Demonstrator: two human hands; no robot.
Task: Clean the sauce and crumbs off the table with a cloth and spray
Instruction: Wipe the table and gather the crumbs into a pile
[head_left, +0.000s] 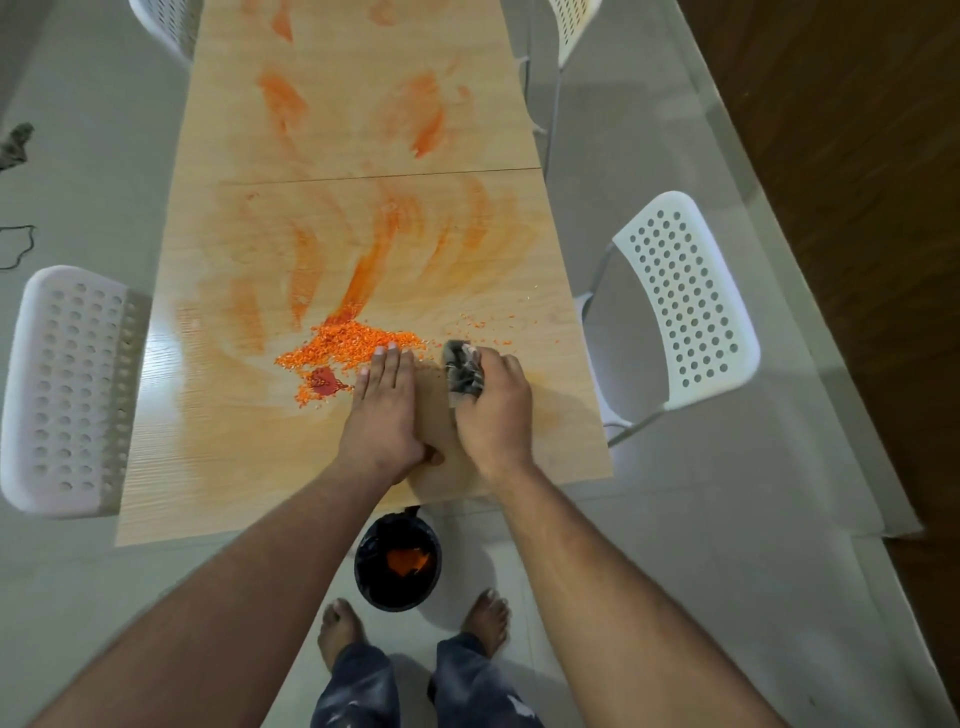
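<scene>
The crumbs lie in an orange heap near the table's near end, with a scatter trailing right and a red sauce blob just beside the heap on its near side. Smeared sauce streaks fan away up the board toward the far end.

The right hand grips a bunched grey cloth, fingers curled round it, resting on the table to the right of the heap. The left hand lies flat with fingers straight, holding nothing, its fingertips touching the heap's near-right edge.

The step looks like gathering the crumbs for the bin, which stands on the floor just under the near edge, between the feet, already holding orange bits. To do it well, I would sweep the cloth in from the right to collect the scatter, use the flat left hand as a wall, then draw the pile straight toward the edge above the bin. The blob is best kept out of the dry crumbs, or it will smear further.

The near edge is close, so a fast pull could spill crumbs past the bin. White chairs flank both sides; the tabletop ahead is open for long strokes. No spray bottle is in view.
</scene>
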